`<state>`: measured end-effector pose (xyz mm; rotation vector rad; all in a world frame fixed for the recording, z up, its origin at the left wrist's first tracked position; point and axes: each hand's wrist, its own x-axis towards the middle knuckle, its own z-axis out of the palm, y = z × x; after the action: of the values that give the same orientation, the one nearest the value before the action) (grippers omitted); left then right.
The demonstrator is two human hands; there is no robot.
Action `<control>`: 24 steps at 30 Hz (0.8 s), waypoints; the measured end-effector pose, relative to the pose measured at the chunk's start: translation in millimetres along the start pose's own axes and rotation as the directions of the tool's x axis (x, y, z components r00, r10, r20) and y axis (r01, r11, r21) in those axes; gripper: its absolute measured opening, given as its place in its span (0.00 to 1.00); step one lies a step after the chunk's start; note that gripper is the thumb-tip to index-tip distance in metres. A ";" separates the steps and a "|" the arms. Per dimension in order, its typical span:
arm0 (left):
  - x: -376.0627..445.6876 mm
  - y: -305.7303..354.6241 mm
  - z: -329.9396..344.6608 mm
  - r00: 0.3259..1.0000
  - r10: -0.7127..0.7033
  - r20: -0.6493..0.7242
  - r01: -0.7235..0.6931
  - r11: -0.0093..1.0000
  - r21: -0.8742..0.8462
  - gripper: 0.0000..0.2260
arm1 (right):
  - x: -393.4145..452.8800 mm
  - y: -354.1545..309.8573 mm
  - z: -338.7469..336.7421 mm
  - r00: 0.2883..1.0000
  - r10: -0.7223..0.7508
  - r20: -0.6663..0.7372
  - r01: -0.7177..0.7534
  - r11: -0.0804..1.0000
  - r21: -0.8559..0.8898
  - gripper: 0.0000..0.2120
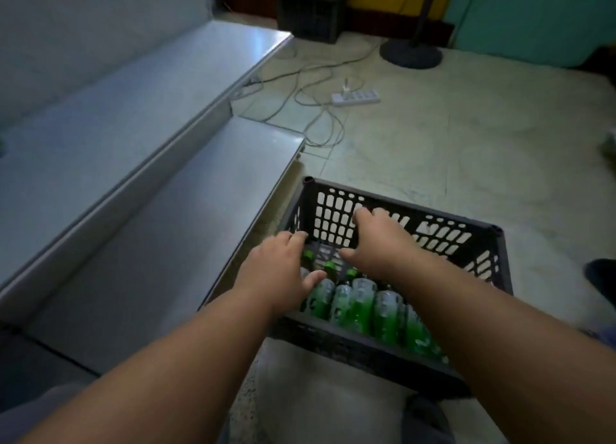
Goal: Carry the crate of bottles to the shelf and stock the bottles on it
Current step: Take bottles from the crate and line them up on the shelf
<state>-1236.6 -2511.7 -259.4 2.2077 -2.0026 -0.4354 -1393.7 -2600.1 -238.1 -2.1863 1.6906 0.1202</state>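
Observation:
A black plastic crate [433, 222] with slotted walls sits on the floor beside the grey metal shelf [140, 230]. Several green bottles [358, 305] lie side by side in its near half. My left hand [278, 267] hovers over the crate's left edge, fingers spread, thumb touching a bottle. My right hand [383, 240] reaches over the bottle tops near the far wall, fingers apart, nothing in it. The bottles' caps are partly hidden under both hands.
The shelf has two stepped grey tiers [83, 150] on the left. A white power strip [356, 97] and loose cables [310, 87] lie on the floor beyond. A fan base [411, 54] and a dark crate [308, 10] stand at the back.

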 end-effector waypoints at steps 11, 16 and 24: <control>38.7 7.5 119.8 0.979 -0.073 0.190 0.055 0.994 0.095 0.45 | 82.7 98.1 140.2 0.935 0.272 0.228 -0.311 0.937 0.160 0.37; 43.5 4.9 125.1 0.978 -0.086 0.191 0.061 0.989 0.132 0.45 | 111.1 105.1 179.1 0.885 0.373 0.278 -0.422 0.896 0.138 0.44; 44.9 3.9 127.5 0.975 -0.090 0.203 0.065 0.990 0.129 0.45 | 130.0 91.8 200.2 0.822 0.482 0.305 -0.530 0.842 0.100 0.46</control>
<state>-1274.6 -2544.2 -385.1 2.4111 -2.1012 -0.5918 -1413.4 -2670.2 -483.2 -1.4612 1.9894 0.3706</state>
